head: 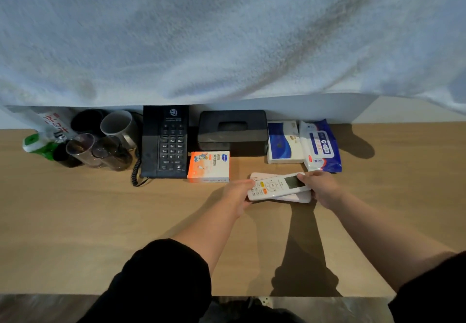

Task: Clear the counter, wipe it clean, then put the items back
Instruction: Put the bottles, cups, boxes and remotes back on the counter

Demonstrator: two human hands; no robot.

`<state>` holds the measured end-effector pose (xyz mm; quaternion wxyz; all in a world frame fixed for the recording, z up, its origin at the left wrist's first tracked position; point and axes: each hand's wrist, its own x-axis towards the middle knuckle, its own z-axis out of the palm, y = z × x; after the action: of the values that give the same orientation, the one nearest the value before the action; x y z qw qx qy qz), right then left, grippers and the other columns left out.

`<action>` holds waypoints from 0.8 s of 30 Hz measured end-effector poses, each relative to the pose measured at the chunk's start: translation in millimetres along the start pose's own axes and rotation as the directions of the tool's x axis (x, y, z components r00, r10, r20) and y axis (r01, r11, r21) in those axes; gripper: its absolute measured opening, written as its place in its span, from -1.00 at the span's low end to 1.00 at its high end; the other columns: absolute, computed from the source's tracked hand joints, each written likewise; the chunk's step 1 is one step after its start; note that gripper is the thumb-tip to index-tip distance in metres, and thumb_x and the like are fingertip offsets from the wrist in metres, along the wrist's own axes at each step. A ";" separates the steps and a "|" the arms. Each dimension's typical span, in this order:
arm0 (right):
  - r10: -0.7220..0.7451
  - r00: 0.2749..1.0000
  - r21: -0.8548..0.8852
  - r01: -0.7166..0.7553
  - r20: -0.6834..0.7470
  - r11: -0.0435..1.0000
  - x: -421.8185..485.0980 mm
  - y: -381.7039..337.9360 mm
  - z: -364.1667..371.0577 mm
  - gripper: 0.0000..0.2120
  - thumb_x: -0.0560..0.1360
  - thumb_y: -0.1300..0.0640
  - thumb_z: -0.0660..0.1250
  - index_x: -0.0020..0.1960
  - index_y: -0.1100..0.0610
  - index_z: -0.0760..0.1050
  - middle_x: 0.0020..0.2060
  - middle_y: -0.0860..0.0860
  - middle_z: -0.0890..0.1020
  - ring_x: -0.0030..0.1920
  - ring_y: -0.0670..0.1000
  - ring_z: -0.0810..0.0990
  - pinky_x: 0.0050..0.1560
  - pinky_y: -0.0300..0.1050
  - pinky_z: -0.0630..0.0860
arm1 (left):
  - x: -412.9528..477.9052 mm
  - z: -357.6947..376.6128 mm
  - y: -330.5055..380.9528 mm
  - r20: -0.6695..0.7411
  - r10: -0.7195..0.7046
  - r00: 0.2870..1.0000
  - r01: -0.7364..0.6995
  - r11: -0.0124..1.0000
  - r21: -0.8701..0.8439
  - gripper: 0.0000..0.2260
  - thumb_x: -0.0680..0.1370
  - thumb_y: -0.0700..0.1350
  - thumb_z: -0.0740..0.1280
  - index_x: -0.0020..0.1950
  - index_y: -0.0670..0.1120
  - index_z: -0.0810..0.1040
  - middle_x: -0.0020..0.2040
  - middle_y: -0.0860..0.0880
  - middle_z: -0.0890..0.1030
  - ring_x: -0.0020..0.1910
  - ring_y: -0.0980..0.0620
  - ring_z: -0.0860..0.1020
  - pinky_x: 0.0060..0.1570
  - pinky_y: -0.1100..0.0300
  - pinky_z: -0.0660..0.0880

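Both hands were on the remote (277, 186), one at each end. It lay flat on the counter (100, 221), roughly mid-front, sitting on top of a 2nd remote (300, 198) that poked out underneath at the right.

Its long axis ran left-right w/ a slight tilt, screen end to the right and button end to the left. So neither hand was really "nearer", each had its own end.

The left hand (238, 195) pinched the button end w/ a finger laid along the top. The right hand (321, 187) gripped the screen end, fingers curled over the far edge. Couldn't tell if either hand also had hold of the lower one.

The orange box (208, 167) sat just beside the left hand, and the wipes pack (321, 146) was right behind the right hand. The phone (165, 143) and the cups (118, 126) were further left.

IMO hard to say whether this was clearing off or putting back, since the counter was full of stuff either way. If it's a lift, straight up looks safest, bc sliding sideways would prob drag the bottom one along.
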<state>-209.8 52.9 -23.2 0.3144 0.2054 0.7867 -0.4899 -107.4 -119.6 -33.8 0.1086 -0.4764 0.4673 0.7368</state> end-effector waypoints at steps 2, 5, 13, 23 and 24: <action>-0.040 0.996 -0.017 0.039 -0.075 0.999 5.8 1.4 6.3 -0.78 0.52 0.09 0.38 0.12 0.15 0.49 0.04 0.09 0.55 -0.01 0.03 0.51 -0.03 -0.07 0.51 | 8.0 8.1 -5.8 -0.080 0.001 0.997 -0.005 0.999 -0.052 -0.92 0.54 -0.24 0.39 0.01 -0.18 0.55 0.01 -0.16 0.66 -0.03 -0.07 0.64 0.10 -0.02 0.59; -0.155 0.982 -0.081 0.147 -0.110 0.986 7.8 1.3 17.5 -0.69 0.55 0.08 0.35 0.24 0.17 0.48 0.06 0.06 0.53 0.00 0.01 0.48 -0.06 -0.12 0.48 | 12.0 12.7 -3.4 -0.222 0.045 0.974 -0.056 0.998 -0.042 -0.93 0.53 -0.18 0.42 -0.10 -0.12 0.55 -0.14 -0.07 0.64 -0.10 -0.01 0.64 0.05 0.05 0.61; -0.187 0.972 -0.006 0.188 -0.140 0.982 9.8 -17.4 37.6 -0.71 0.57 0.17 0.30 0.28 0.18 0.46 0.10 0.08 0.55 -0.03 -0.02 0.49 -0.06 -0.14 0.51 | 11.1 16.4 13.9 -0.293 0.146 0.945 -0.103 0.982 0.156 -0.71 0.54 -0.20 0.41 0.25 -0.08 0.53 0.13 -0.08 0.62 -0.05 0.05 0.59 -0.23 0.25 0.56; -0.178 0.981 0.002 0.178 -0.074 0.984 5.9 -12.9 23.3 -0.78 0.55 0.16 0.34 0.17 0.16 0.46 -0.03 0.07 0.56 -0.12 0.05 0.59 -0.24 -0.13 0.58 | -1.4 8.3 15.0 -0.296 0.294 0.909 -0.201 0.930 0.306 -0.60 0.50 -0.24 0.45 0.32 -0.04 0.51 0.26 -0.08 0.55 -0.03 0.05 0.56 -0.21 0.29 0.56; -0.148 0.986 0.021 0.150 -0.075 0.988 5.1 -9.4 20.9 -0.81 0.55 0.17 0.34 0.14 0.16 0.46 -0.07 0.09 0.57 -0.19 0.03 0.58 -0.32 -0.16 0.55 | -2.4 9.0 15.5 -0.280 0.308 0.909 -0.211 0.921 0.328 -0.59 0.50 -0.25 0.44 0.32 -0.04 0.50 0.27 -0.08 0.54 -0.02 0.05 0.56 -0.24 0.30 0.55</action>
<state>-213.3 30.1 -27.6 0.2449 0.1679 0.8043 -0.5147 -121.0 -120.2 -21.8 -0.0015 -0.5031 0.6416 0.5790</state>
